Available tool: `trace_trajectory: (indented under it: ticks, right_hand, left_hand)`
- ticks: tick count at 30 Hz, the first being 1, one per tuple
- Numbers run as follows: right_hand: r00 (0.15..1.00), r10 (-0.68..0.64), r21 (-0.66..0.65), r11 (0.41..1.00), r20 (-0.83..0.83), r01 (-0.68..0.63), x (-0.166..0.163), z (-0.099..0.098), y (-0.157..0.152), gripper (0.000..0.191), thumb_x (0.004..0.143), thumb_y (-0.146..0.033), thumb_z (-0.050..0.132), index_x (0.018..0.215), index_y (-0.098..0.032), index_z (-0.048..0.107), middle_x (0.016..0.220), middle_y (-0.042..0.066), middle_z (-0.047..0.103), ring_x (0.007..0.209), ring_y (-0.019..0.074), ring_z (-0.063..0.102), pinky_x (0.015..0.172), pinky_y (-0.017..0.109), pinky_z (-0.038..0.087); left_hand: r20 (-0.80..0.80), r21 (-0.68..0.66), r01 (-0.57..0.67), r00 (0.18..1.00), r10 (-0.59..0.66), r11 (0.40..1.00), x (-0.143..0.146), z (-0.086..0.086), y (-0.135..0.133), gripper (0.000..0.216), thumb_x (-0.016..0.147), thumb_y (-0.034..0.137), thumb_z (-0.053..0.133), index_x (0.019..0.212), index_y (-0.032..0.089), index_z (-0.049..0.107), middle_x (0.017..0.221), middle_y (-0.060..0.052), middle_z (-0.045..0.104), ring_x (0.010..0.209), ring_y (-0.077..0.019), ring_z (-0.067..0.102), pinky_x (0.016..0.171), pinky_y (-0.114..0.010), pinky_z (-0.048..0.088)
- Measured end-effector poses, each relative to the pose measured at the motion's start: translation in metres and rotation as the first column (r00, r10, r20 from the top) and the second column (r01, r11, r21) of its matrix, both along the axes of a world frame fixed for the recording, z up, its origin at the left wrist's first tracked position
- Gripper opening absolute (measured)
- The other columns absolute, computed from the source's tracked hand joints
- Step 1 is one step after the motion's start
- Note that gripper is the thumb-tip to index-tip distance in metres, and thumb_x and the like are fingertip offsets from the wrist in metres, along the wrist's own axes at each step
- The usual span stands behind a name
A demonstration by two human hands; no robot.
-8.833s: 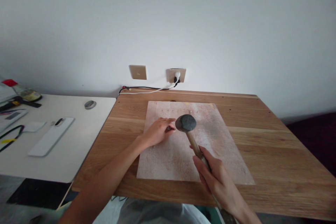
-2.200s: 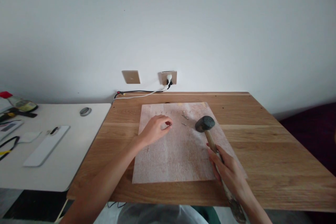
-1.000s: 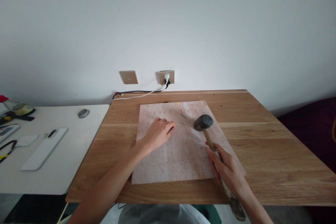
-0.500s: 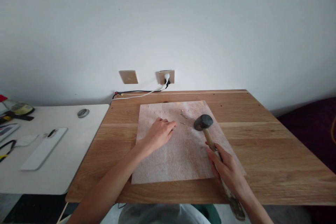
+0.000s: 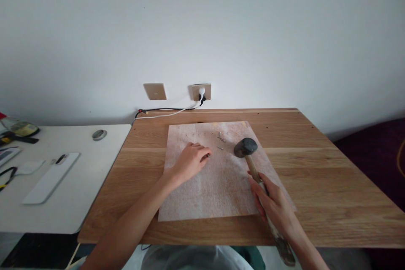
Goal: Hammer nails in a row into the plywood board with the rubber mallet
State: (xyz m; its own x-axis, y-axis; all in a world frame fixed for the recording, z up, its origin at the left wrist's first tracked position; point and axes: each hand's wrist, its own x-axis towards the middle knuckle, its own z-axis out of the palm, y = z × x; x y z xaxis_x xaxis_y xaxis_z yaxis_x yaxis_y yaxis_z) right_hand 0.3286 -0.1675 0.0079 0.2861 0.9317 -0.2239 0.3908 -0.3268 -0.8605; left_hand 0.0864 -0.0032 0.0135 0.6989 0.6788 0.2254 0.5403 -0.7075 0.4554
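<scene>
My left hand (image 5: 193, 161) is closed over the thin wooden board (image 5: 209, 196), thumb and fingers pinching a small nail (image 5: 207, 155) whose end peeks out at the fingertips. Most of that nail is hidden. In my right hand (image 5: 274, 202) is a mallet (image 5: 252, 168) with a black head and a worn wooden handle, fingers wrapped round the handle. The mallet's head is over the board's right side. A few loose nails (image 5: 222, 139) lie on the board between the hands, and a row of small nail tips or holes runs along its far part.
The board lies on a wooden table (image 5: 316, 185) against a wall. Cables (image 5: 167, 114) run along its back edge to a wall socket (image 5: 201, 92). On a white table (image 5: 91, 168) at left are a phone (image 5: 52, 179), a tape roll (image 5: 99, 135) and tools.
My left fingers have shifted slightly, turning the nail a little at the fingertips. My right hand and the mallet stay almost in place. The view has moved very slightly.
</scene>
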Motion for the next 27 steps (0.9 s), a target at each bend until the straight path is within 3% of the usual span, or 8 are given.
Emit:
trace_trajectory:
  ticks: [9,27]
  right_hand:
    - [1.0,-0.024,-0.016,1.0,0.002,0.024,-0.003,0.006,0.001,0.069,0.092,-0.069,0.05,0.132,-0.013,0.06,0.045,-0.01,0.047,0.036,0.016,0.048,0.036,0.026,0.04]
    - [0.999,-0.008,-0.019,1.0,-0.033,0.008,-0.015,0.018,-0.001,0.076,0.092,-0.068,0.05,0.139,-0.009,0.055,0.043,-0.01,0.045,0.034,0.0147,0.043,0.034,0.024,0.039]
  left_hand:
    - [0.059,0.003,-0.041,0.997,0.041,0.999,-0.001,-0.009,0.001,0.031,0.091,0.012,0.072,0.12,0.022,0.066,0.096,-0.003,0.08,0.099,-0.0232,0.073,0.098,-0.043,0.05]
    - [0.043,0.015,-0.069,0.997,0.068,0.998,0.001,-0.011,0.002,0.037,0.089,0.01,0.073,0.122,0.023,0.066,0.097,-0.003,0.081,0.098,-0.0231,0.075,0.094,-0.04,0.05]
